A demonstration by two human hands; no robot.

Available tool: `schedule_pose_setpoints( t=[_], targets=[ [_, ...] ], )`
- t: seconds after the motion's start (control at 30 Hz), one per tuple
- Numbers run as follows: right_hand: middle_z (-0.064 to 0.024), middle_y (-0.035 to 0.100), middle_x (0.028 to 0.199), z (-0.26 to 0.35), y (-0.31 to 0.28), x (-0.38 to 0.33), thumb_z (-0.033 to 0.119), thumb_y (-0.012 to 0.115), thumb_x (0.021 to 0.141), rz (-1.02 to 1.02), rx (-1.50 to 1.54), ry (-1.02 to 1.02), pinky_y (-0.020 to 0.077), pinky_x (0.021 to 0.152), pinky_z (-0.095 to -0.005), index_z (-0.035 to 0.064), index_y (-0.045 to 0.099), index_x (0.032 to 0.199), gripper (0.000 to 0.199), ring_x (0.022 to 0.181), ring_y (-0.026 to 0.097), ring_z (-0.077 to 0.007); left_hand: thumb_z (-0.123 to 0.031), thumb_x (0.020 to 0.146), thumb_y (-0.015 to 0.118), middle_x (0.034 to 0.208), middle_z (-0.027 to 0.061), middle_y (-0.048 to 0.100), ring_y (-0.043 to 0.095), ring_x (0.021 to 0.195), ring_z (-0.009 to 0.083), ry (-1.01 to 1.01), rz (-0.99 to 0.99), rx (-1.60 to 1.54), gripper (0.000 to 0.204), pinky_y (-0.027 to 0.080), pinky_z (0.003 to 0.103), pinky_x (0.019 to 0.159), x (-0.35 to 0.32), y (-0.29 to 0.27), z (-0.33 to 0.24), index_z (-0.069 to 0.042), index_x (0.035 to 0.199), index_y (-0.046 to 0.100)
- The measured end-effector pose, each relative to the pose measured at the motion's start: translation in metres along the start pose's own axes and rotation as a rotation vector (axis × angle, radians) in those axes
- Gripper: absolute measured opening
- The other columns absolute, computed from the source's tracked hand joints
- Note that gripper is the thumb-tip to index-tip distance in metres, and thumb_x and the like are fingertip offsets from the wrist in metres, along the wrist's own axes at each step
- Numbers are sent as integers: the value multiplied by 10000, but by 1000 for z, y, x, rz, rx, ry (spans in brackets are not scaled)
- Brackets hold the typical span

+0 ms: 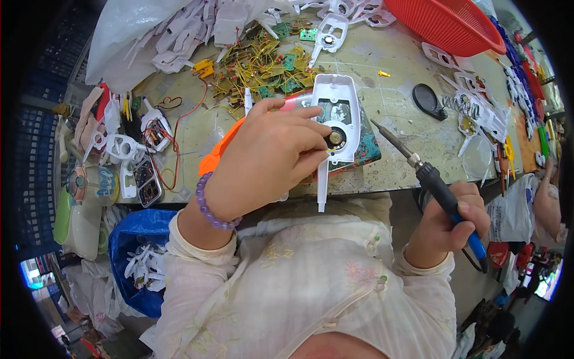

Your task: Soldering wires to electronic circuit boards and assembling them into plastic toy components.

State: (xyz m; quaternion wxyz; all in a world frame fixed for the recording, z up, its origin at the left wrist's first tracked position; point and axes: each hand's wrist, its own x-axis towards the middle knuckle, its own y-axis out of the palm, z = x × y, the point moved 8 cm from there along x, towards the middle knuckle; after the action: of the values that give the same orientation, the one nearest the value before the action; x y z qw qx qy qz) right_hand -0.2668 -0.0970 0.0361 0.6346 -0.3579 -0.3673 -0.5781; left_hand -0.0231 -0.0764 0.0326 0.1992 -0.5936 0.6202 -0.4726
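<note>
A white plastic housing (351, 107) with a long handle lies in front of me on a dark, colourful flat block (368, 146). Set in its round opening is a small speaker (336, 138) with a metal centre. My left hand (269, 146) reaches over the housing's left side, thumb and fingers drawn together beside the speaker. Anything pinched between those fingertips is too small to make out. In my right hand (457, 218) is a soldering iron (434, 182) with a black and blue handle. Its bare tip points up and left, apart from the housing.
Yellow wires with green circuit boards (263, 63) pile up at the back. White plastic parts (185, 36) heap behind them. A red basket (448, 24) stands far right; a black ring (426, 99) and coil-spring stand (463, 107) sit below it. A blue bag (128, 239) hangs lower left.
</note>
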Motion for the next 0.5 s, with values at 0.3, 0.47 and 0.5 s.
schedule_pose_setpoints(
  t=[0.3, 0.47, 0.5],
  targets=[
    [-125, 662, 851, -50, 63, -21, 34, 750, 732, 229, 101, 153, 505, 663, -303, 14, 576, 1163, 465, 746, 650, -214, -97, 746, 707, 846, 28, 643, 591, 808, 190, -59, -145, 21, 132, 416, 347, 778, -26, -11, -13, -102, 877, 691],
    [-107, 698, 917, -43, 96, -3, 55, 695, 782, 419, -169, -154, 461, 854, -408, 62, 579, 1102, 341, 777, 667, -238, -100, 750, 713, 744, 29, 653, 606, 718, 187, -186, -205, -149, 115, 417, 339, 784, -41, -9, 1, -76, 860, 694],
    [-70, 702, 943, -44, 99, -3, 48, 703, 761, 441, -179, -144, 428, 902, -431, 85, 590, 1085, 345, 767, 665, -211, -92, 750, 712, 749, 36, 657, 609, 728, 188, -213, -233, -196, 95, 419, 337, 777, -43, -10, 5, -67, 841, 694]
  ],
)
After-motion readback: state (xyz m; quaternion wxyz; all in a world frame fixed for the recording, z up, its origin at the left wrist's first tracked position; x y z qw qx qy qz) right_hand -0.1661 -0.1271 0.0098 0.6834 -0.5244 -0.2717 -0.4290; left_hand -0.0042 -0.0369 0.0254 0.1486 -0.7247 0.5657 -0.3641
